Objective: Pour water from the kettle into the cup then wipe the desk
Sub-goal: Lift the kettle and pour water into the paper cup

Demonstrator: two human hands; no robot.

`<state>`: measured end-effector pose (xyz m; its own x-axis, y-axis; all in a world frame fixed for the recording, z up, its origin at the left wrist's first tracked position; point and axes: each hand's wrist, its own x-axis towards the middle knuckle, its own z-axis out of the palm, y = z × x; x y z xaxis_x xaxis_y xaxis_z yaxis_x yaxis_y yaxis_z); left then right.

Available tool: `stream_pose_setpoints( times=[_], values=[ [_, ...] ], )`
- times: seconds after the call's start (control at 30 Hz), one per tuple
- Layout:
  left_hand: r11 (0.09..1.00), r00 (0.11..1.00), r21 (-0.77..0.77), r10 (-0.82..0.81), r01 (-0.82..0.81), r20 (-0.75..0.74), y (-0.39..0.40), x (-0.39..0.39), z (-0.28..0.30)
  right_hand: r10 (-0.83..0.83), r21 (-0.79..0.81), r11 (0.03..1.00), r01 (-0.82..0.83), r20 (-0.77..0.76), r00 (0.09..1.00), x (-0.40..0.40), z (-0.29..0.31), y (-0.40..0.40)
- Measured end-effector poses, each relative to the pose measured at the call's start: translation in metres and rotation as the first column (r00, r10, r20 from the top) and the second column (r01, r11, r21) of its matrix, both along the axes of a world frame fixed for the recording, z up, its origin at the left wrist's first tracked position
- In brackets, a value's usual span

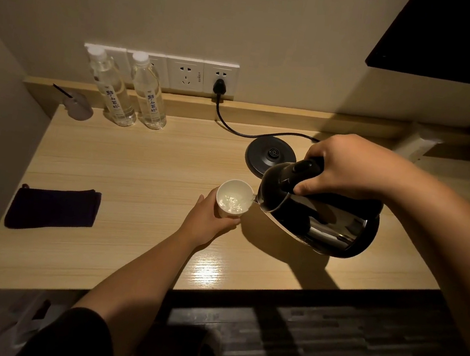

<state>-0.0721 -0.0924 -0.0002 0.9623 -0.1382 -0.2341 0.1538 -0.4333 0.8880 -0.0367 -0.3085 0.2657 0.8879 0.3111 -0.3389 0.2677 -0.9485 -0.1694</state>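
A steel kettle (325, 226) with a black lid and handle is tilted to the left above the wooden desk (141, 167). My right hand (349, 167) grips its handle from above. The spout touches the rim of a small white cup (233, 196), and water is running into the cup. My left hand (208, 218) wraps around the cup's near side and holds it on the desk. A dark folded cloth (53, 208) lies flat at the desk's left.
The kettle's black base (270, 157) sits behind the cup, its cord running to a wall socket (219, 85). Two water bottles (132, 90) and an upturned glass (78, 105) stand at the back left. A side wall closes the desk's left end.
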Motion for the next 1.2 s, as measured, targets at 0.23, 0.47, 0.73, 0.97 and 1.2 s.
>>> stream_pose_setpoints(
  times=[0.23, 0.47, 0.73, 0.97, 1.2],
  values=[
    [1.000, 1.000, 0.016, 0.002, -0.002, 0.015, -0.0006, -0.0001, 0.0012, 0.007, -0.010, 1.000, -0.007, 0.003, 1.000, 0.0018, -0.0022, 0.0014],
    [1.000, 1.000, 0.001, -0.003, 0.003, 0.010, -0.0005, 0.0003, 0.0005, 0.010, -0.020, 1.000, -0.009, 0.011, 1.000, 0.0036, -0.0040, 0.0012],
    [1.000, 1.000, 0.023, -0.008, 0.008, 0.009, 0.0003, 0.0004, 0.0000, 0.022, -0.022, 1.000, -0.022, 0.004, 1.000, 0.0039, -0.0022, 0.0018],
    [1.000, 1.000, 0.019, 0.008, -0.008, 0.030, 0.0000, -0.0002, 0.0009, 0.022, -0.025, 0.999, -0.022, -0.001, 1.000, 0.0048, -0.0025, 0.0028],
    [1.000, 1.000, 0.029, 0.005, -0.006, 0.025, -0.0004, -0.0001, -0.0005, 0.024, -0.035, 0.999, -0.024, -0.006, 1.000, 0.0059, -0.0016, 0.0039]
  ],
)
